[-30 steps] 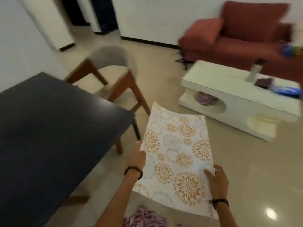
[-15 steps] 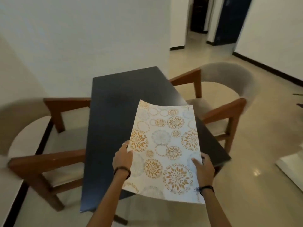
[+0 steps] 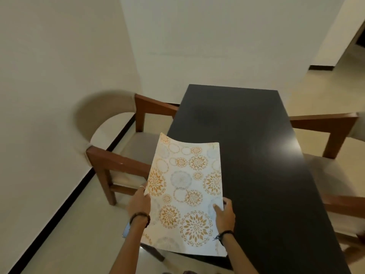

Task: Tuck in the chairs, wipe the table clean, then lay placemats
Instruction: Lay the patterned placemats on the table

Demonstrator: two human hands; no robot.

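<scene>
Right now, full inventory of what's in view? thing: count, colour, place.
placemat: 1, white with orange and grey floral circles, held above the table's near left corner, far edge curling up
table: 1, black, centre to right, top bare
left chair: 1, brown wood with beige back and seat, at the table's left side by the wall
right chair: 1, brown wood with beige seat, at the table's right side, partly cut off
left hand: 1, grips the placemat's left edge; ring, dark wristband
right hand: 1, grips the placemat's right edge; dark wristband
</scene>
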